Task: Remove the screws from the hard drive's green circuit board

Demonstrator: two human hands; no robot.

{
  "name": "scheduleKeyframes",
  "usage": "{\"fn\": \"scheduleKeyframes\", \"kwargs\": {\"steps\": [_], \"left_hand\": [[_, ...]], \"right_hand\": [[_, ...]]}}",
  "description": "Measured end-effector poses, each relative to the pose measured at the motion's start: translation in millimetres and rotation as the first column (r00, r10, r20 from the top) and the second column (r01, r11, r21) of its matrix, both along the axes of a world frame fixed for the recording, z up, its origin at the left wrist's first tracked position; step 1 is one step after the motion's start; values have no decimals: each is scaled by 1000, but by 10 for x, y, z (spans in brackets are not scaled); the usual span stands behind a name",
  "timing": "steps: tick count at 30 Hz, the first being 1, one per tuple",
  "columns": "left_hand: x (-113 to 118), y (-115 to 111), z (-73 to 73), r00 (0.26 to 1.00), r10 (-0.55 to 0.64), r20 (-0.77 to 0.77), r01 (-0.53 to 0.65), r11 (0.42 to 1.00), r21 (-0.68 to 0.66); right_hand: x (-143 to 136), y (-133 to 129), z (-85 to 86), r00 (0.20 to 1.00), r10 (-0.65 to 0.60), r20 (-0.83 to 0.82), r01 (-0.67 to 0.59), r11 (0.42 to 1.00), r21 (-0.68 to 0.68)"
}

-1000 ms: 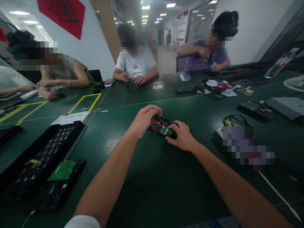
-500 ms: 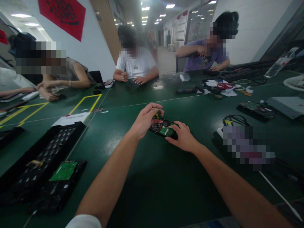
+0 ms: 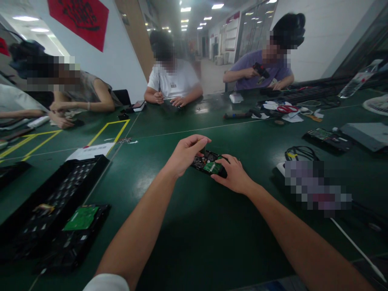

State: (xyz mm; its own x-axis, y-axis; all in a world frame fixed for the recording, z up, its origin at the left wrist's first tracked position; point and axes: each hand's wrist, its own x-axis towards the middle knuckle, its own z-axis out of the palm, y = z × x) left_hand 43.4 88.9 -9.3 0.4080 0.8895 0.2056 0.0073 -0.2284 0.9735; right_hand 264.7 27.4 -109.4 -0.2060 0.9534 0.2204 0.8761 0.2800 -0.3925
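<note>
A black device with a green circuit board lies on the green table between my two hands. Over its left end is my left hand, thumb and fingers pinched round something small and dark that they mostly hide. My right hand grips the right end of the device, the thumb at its near edge and the fingers on its top and far side. Part of the device's left end is covered by my left hand.
A long black tray and a black unit with a green board lie at the left. A partly pixelated object, cables and another circuit unit are at the right. Three people sit across the table.
My left fingers have closed further, and the yellow part seen between them is now hidden. Across the table at right, a person's hand with a dark tool has shifted.
</note>
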Motion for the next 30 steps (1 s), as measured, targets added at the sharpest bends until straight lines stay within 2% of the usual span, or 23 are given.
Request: {"fn": "scheduleKeyframes", "kwargs": {"steps": [6,12,17,23,26,30], "left_hand": [[16,-42,55,998,-39,53,44,994,-99],[43,-82,84,990,10,143,21,977,-213],[31,-78,84,993,-20,120,42,982,-184],[9,-64,103,999,35,10,-34,996,-84],[9,-65,104,999,17,32,-13,993,-116],[21,-71,96,991,-23,134,50,978,-204]], "right_hand": [[0,2,-12,1000,-6,14,6,1000,5],[3,4,-10,1000,-2,5,2,1000,-2],[4,13,-3,1000,-14,4,14,1000,-6],[6,16,-14,1000,-10,3,10,1000,3],[5,16,-20,1000,-12,-1,12,1000,4],[-2,17,-13,1000,-17,9,17,1000,0]]}}
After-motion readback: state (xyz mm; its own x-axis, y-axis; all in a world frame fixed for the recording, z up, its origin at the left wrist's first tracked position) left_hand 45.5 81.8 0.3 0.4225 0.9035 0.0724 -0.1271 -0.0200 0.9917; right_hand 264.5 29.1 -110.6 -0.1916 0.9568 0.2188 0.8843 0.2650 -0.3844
